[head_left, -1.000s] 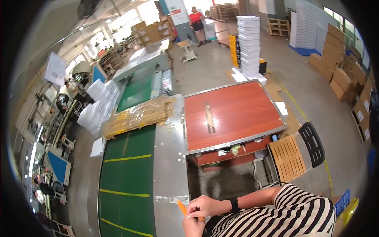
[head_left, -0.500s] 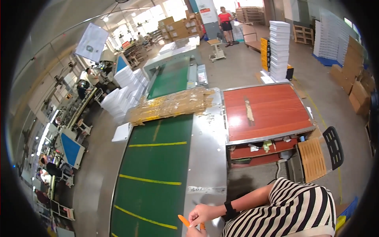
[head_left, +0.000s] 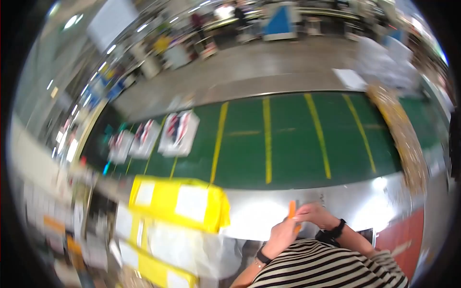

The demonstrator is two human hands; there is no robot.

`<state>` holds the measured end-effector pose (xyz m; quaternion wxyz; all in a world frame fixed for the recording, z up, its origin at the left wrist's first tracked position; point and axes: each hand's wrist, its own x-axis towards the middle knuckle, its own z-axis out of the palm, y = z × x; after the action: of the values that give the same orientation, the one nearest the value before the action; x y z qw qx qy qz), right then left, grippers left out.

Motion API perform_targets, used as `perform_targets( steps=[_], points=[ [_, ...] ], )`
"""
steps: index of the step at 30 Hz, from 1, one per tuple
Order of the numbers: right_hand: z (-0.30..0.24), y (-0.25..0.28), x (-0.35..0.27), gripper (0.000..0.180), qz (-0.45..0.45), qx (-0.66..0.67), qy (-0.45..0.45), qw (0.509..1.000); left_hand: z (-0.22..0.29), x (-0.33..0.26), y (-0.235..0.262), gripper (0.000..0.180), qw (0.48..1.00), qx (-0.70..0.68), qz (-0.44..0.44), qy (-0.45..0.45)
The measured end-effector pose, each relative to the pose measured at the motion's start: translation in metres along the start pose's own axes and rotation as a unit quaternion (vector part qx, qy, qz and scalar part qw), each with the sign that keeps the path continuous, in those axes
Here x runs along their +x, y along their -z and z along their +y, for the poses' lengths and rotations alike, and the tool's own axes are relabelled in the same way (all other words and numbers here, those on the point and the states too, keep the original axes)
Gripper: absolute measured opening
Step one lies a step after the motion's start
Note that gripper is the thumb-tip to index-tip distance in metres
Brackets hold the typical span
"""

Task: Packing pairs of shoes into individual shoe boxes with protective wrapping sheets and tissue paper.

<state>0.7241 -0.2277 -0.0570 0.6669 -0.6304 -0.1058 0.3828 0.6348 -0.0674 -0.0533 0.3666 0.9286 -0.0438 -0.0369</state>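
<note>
Presently, watching from my distant post, I had the slim orange object at five o'clock in the head view, upright between the two hands, just beyond the striped top. The left hand had its grip closed around the object's lower part. The fingers of the right hand met the left hand's fingertips right beside it; blur kept me from telling whether that second grip was pinching or merely touching. A black wristband circled the right wrist.

Both hands were over the near edge of a shiny metal surface. Beyond it ran a green belt crossed by yellow lines, with three white bundles bearing dark and red patterns on it at nine o'clock. Yellow-wrapped parcels with white patches lay toward half past seven, well apart from the orange object. At three o'clock, taped brown cardboard spanned the belt; white stacks rose at two, badly blurred, and a reddish-brown surface showed at four.
</note>
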Motion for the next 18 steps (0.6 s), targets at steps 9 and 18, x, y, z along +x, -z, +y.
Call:
perform_targets(
  steps=[9, 18],
  points=[
    [0.012, 0.014, 0.004, 0.008, -0.053, 0.019, 0.001, 0.998, 0.012, 0.003, -0.033, 0.025, 0.995, -0.032, 0.039, 0.087],
    [0.022, -0.014, 0.078, 0.014, -0.017, -0.114, 0.097, 0.989, -0.074, 0.039, 0.040, 0.038, 0.995, 0.038, -0.050, 0.082]
  ],
)
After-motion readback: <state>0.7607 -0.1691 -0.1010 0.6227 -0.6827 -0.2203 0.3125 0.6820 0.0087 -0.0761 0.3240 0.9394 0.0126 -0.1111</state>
